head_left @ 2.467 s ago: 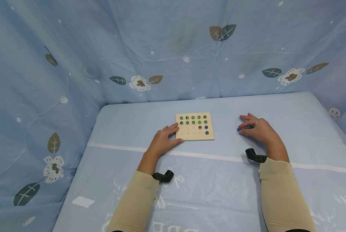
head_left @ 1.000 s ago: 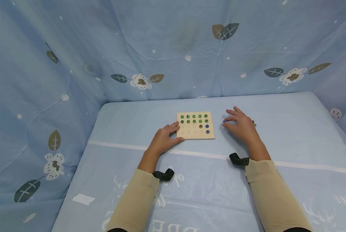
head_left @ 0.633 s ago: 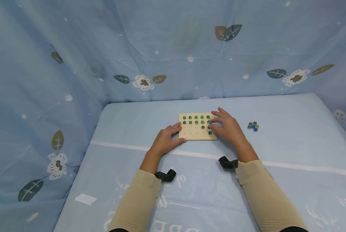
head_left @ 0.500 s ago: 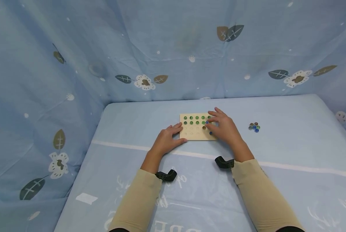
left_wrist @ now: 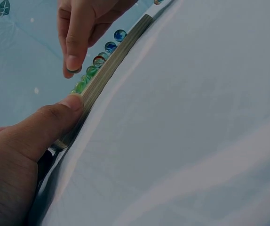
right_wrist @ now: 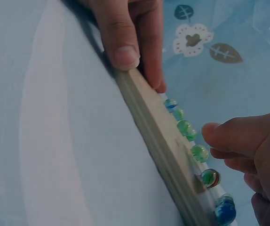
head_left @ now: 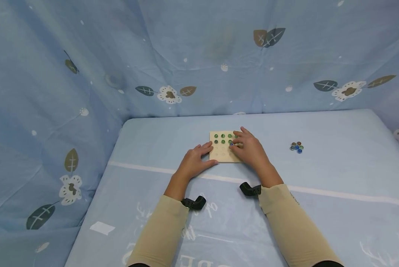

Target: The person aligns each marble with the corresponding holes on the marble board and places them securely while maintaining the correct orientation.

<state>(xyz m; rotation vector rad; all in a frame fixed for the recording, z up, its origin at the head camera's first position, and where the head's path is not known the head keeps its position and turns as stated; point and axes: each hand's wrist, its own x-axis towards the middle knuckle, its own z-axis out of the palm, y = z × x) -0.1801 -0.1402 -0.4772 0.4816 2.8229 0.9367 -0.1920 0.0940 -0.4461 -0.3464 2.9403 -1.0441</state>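
Observation:
A pale wooden board (head_left: 227, 159) with rows of round hollows lies flat on the covered table. Green marbles (head_left: 223, 136) fill spots in its back two rows, and the right wrist view shows a red-streaked marble (right_wrist: 210, 178) and a blue marble (right_wrist: 225, 213) at its right side. My left hand (head_left: 192, 163) grips the board's left front corner, thumb on the front edge and fingers at the left edge. Over the board, my right hand (head_left: 251, 150) pinches a blue marble (head_left: 231, 144) between thumb and index finger. That hand hides the board's right part in the head view.
Several loose marbles (head_left: 297, 147) in blue, brown and green sit clustered on the table to the right of the board. A patterned blue cloth (head_left: 199, 81) hangs behind the table. A white patch (head_left: 102, 228) lies at the front left.
My right hand has carried the blue marble leftward from the loose cluster to above the board's middle. The left hand has stayed on the board's corner. The view has shifted slightly.

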